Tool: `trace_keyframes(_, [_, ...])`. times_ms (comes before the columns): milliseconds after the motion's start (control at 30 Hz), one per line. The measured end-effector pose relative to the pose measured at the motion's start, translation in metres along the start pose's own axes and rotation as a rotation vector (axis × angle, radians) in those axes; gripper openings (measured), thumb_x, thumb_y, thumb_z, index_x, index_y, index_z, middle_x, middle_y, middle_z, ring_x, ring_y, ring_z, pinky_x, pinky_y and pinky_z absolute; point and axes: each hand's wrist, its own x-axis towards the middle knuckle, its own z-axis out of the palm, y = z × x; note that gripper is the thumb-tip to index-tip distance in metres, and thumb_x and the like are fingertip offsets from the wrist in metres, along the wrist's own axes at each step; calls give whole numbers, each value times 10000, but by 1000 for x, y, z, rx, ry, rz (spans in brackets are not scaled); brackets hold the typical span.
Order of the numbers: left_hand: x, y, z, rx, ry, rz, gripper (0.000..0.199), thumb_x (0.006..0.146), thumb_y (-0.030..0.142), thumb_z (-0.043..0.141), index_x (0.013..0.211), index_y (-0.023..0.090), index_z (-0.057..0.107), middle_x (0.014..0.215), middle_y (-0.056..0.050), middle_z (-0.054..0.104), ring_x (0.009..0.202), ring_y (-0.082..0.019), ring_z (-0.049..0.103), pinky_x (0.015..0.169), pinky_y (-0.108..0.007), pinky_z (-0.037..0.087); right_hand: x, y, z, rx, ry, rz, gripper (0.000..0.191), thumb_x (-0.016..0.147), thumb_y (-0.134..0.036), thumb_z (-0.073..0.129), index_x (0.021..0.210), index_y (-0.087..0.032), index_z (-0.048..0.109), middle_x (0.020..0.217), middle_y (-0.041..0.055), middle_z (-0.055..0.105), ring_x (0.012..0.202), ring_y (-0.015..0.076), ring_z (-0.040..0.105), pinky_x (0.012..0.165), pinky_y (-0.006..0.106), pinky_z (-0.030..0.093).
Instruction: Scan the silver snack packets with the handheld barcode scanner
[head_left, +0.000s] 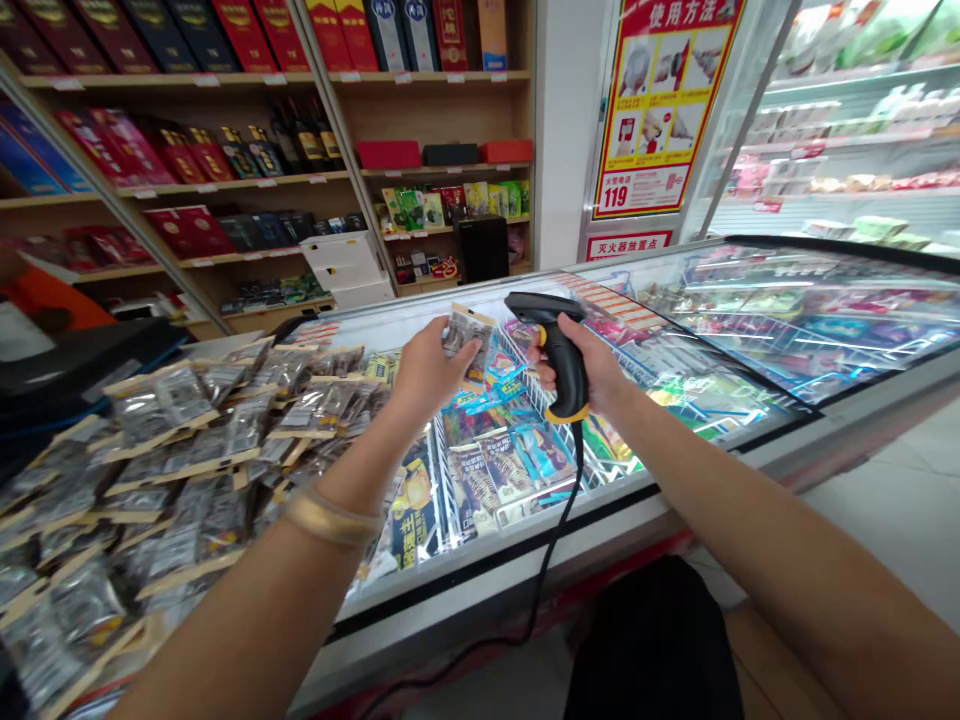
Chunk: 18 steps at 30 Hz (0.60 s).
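Observation:
My right hand [581, 365] is wrapped round the grip of a black and yellow barcode scanner [564, 365], whose head points left. A dark cable hangs from the scanner's base and runs down toward the floor. Between the thumb and fingers of my left hand [435, 365] is a small snack packet [469, 335] with a tan edge, held up just left of the scanner's head. The two do not touch. A large heap of similar snack packets [180, 450] spreads over the counter to the left of my left forearm.
Below my hands is a glass-topped chest freezer [645, 487] holding wire baskets of packaged goods. Shelves [442, 76] with boxes and bottles stand behind it. A red and yellow poster [660, 110] hangs on the wall; a lit display fridge [862, 130] stands at the right.

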Motion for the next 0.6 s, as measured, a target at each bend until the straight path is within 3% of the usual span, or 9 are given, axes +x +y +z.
trace_keyframes(167, [19,28,74,-224,-91,-84,381,887,351,544,1197,140,616,1170,-137,710,1035,-253,672,876,-351,511,-15,-14,-57,-3,154,-50,390,820,-545,660,767,-164,596,646,4,577,442,72,474,399,187,422])
trace_keyframes(300, [23,38,116,-319,-121,-171,485,921,297,472,1371,117,480,1288,-171,656,1185,-260,628,980,-385,488,-19,-11,-76,42,251,-47,397,809,-549,667,756,-163,589,626,1,572,433,75,479,394,189,419])
trace_keyframes(400, [19,40,132,-287,-130,-170,601,889,283,535,1440,92,391,1495,-214,468,1406,-279,436,1125,-390,372,-17,-7,-77,98,316,-30,382,847,-526,629,751,-158,591,599,2,569,426,82,495,388,187,421])
trace_keyframes(467, [15,40,138,-208,-160,-137,617,860,292,586,1418,88,418,1539,-227,394,1471,-299,322,1172,-398,301,-15,-6,-75,119,340,-3,372,890,-497,582,742,-155,589,583,6,576,418,85,502,385,187,426])
trace_keyframes(600, [10,38,143,-75,-209,-22,481,877,314,559,1313,114,516,1480,-210,461,1427,-292,385,1151,-406,328,-12,-5,-74,125,355,25,350,908,-464,571,744,-155,591,571,11,591,405,93,514,371,195,431])
